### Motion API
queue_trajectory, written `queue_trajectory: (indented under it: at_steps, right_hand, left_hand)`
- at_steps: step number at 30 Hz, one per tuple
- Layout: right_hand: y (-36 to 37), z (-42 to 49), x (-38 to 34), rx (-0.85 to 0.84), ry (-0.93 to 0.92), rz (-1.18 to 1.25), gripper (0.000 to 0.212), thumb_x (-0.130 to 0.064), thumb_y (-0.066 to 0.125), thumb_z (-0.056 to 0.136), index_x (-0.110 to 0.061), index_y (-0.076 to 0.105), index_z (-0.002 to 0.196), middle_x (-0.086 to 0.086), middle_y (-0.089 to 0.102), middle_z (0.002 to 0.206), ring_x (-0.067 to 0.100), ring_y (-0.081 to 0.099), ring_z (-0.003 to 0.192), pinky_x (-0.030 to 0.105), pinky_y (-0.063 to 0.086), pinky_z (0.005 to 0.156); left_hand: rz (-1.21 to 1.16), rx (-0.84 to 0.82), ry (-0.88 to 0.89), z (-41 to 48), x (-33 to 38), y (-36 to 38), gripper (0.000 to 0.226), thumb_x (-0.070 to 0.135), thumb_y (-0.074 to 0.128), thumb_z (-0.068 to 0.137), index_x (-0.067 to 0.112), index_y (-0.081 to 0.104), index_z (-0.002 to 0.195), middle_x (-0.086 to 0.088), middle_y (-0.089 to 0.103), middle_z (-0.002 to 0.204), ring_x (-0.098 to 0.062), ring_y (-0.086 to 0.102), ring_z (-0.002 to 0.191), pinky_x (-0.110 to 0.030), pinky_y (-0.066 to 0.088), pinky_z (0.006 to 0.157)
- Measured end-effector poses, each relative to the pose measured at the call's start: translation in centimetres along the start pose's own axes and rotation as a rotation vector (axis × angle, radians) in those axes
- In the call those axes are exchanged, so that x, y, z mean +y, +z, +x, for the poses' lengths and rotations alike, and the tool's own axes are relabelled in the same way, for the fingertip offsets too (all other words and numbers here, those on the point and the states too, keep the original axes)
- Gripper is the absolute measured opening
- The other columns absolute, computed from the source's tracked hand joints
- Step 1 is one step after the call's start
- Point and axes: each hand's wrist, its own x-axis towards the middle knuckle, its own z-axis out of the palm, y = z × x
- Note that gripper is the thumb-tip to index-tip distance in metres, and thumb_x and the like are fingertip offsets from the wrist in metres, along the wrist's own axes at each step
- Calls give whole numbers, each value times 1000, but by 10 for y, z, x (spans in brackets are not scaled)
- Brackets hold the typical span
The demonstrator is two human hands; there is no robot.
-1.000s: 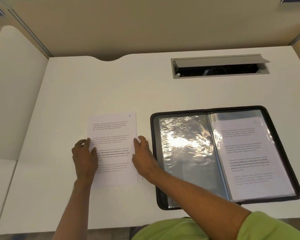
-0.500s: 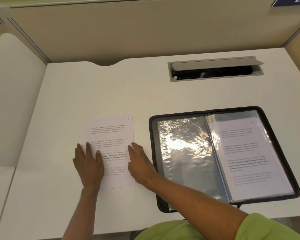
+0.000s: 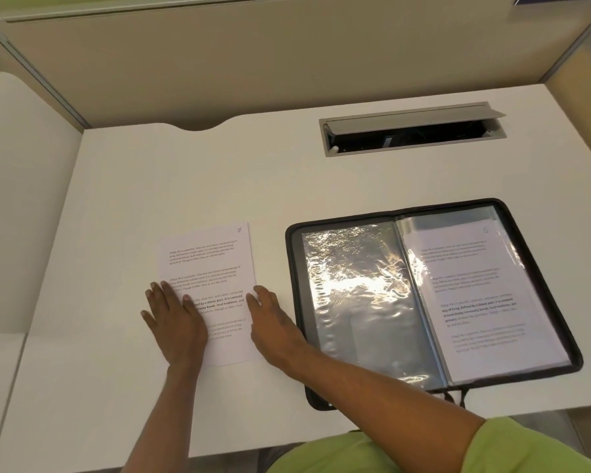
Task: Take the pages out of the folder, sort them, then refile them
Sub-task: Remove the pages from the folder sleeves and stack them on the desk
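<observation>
The loose pages [image 3: 212,261] lie near the front edge of the desk [image 3: 151,182], just left of the open folder [image 3: 293,285]. 1 page [image 3: 475,288] sits in the folder's right sleeve. The left hand [image 3: 174,322] and right hand [image 3: 273,322] press flat on the stack, fingers [image 3: 166,291] straight, grasping nothing. An uneven push could fan out the sheets and mix up their order.

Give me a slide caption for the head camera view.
Left hand and right hand rest on loose pages beside the open folder on a white desk.
</observation>
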Motion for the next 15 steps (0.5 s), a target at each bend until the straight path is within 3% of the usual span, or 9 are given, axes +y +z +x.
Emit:
queue_trajectory:
  at_steps: [7,10,15]
  right_hand:
    - [3,-7,-2,-32,36,47,60,3,46,102,-6,24,157,11,11,166,25,29,148,37,39,117]
    - [-4,-9,0,-21,-12,-32,58,-2,46,103,-3,25,158,16,13,167,30,25,151,40,35,119]
    - [-32,-7,33,187,-61,-265,63,-24,50,104,-3,27,159,15,18,168,31,22,154,42,21,124]
  left_hand:
    - [4,18,7,0,2,3,57,23,33,112,0,22,163,-18,20,172,-30,12,161,-57,6,129]
    - [25,32,13,1,0,4,58,24,36,112,2,22,163,-19,18,172,-32,11,161,-62,5,128]
    - [59,46,136,-10,24,4,62,34,33,112,9,15,166,-17,11,174,-32,5,162,-65,-1,126]
